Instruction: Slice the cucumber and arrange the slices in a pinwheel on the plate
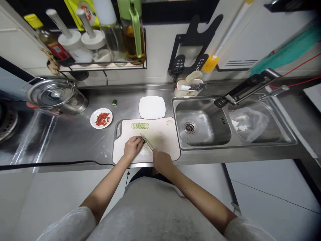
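My right hand (162,162) grips the handle of a kitchen knife (148,143), its blade slanting away to the left over the white cutting board (122,147). Closed fingers of my left hand (133,146) press a piece of cucumber against the board, right beside the blade. That piece is mostly hidden by the fingers and knife. Overlapping cucumber slices (139,125) lie in a row near the board's far edge. One lone thin slice (169,123) rests at the far right corner.
Behind the board lies a white square plate (151,107). A round plate (92,121) of chopped red pieces and a cucumber end (114,102) lie left. A lidded steel pot (77,102) stands farther left; the sink (205,134) adjoins on the right. Bottles fill the rack (110,67) above.
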{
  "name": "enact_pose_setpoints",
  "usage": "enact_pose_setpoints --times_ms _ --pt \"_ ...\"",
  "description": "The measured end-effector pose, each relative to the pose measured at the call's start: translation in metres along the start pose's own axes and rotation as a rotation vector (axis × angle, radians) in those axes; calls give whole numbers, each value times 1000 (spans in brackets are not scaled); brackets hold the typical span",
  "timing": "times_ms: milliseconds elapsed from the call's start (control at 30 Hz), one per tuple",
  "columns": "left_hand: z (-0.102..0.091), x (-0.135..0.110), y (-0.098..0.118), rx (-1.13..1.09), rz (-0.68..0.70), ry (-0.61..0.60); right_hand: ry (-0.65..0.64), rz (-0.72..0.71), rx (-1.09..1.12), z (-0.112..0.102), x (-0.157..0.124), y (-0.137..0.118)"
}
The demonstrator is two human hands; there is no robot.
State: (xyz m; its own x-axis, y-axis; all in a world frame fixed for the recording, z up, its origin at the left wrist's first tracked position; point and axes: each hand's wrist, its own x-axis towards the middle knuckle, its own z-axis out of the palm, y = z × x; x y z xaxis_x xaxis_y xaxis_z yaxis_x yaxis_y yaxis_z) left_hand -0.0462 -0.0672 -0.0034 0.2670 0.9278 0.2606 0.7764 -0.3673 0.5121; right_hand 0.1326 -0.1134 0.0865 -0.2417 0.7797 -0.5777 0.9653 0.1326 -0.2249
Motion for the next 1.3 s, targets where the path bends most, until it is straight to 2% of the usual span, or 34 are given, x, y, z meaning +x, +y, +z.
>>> enact_pose_setpoints --times_ms 633,1300 --pt "-1 1 1 -11 -2 -36 -25 6 30 2 10 2" --pt "1 1 -1 -13 -12 -28 -77 24 61 -7 21 0"
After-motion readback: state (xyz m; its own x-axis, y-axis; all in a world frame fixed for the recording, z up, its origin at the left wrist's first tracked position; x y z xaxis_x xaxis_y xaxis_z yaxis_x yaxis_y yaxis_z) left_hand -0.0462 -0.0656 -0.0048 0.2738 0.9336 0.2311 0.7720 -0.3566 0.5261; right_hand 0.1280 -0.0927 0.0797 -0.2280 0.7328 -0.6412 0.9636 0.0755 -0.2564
